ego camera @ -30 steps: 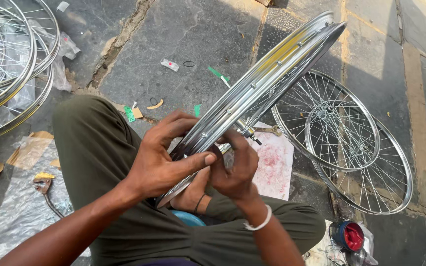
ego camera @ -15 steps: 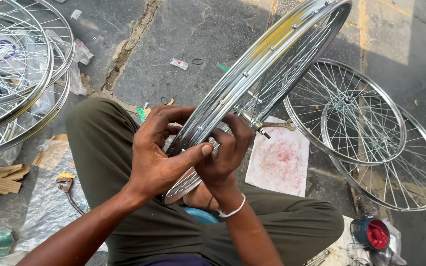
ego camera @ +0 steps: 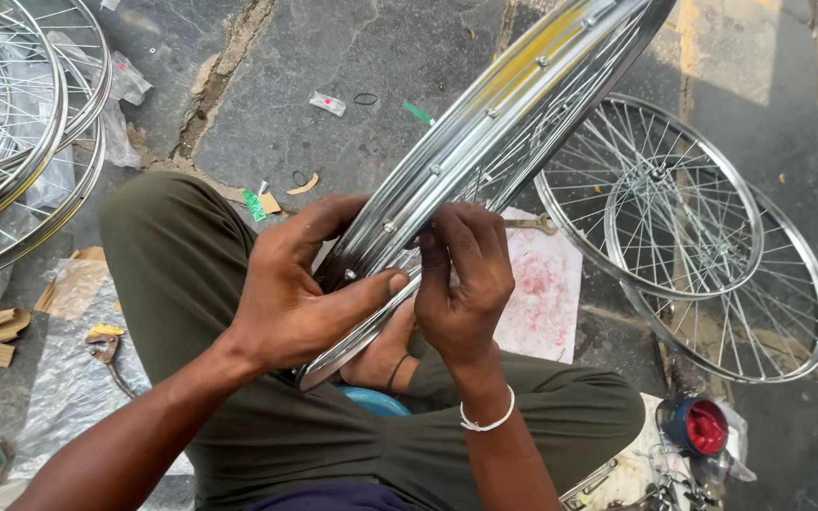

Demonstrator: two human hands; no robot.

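- My left hand [ego camera: 295,303] clamps the wheel rim [ego camera: 485,151], thumb pressed along its edge, steadying it across my lap.
- My right hand [ego camera: 461,284] pinches together at a spoke end against the rim's inner side; what the fingers enclose, I cannot tell.
- Beyond my knees lie a pink-stained sheet [ego camera: 546,293] and two spoked wheels [ego camera: 702,237].
- The surface is cracked stone pavement [ego camera: 267,95], outdoors, littered with scraps.

The chrome wheel rim [ego camera: 485,161] runs off the top edge, its lower end hidden behind the left hand [ego camera: 300,293]. The right hand [ego camera: 461,284] hides whatever its fingertips pinch.
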